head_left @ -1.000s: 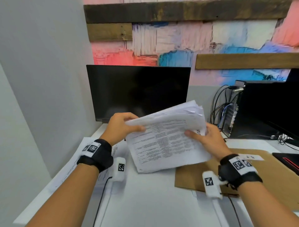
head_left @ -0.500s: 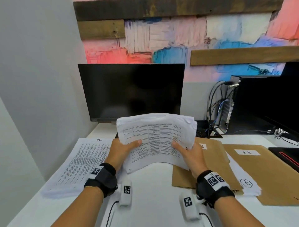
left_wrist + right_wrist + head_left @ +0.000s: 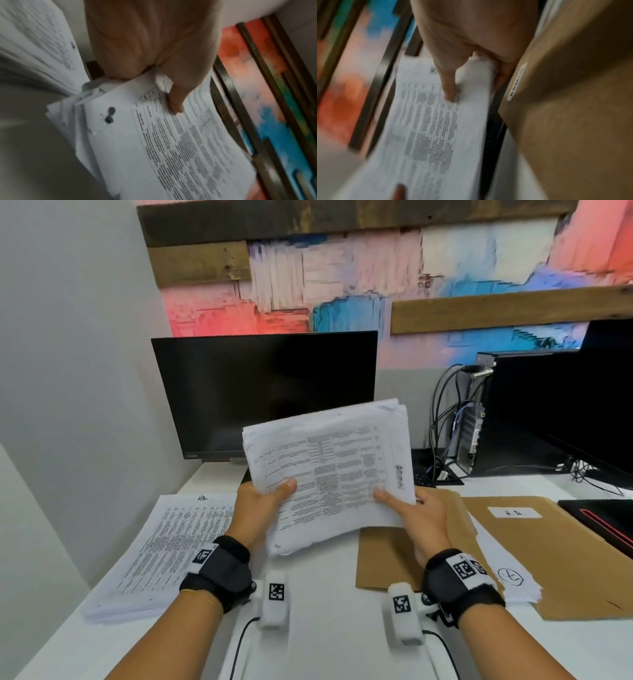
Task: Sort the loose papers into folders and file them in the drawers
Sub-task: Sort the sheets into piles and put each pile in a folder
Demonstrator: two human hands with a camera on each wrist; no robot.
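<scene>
I have tipped the stack of papers (image 3: 329,474) up again: half a second back it drooped flat and level over the desk (image 3: 329,628); now its right end rises toward the monitor (image 3: 263,392), above the middle of the desk. My left hand (image 3: 255,513) pinches its lower left edge, thumb on the printed top sheet, and my right hand (image 3: 419,518) pinches the lower right edge the same way. I judge I am still checking this stack before picking a folder, so nothing is filed yet.

A sorted pile (image 3: 164,549) headed with a handwritten mark lies along the desk's left edge. The nearer folder (image 3: 383,559) sits just under my right wrist, and the folder labelled "HR" (image 3: 548,556) lies toward the right edge.

No drawers show anywhere. The fingers beneath the stack are hidden, both wrist views are smeared, and the print is unreadable.
</scene>
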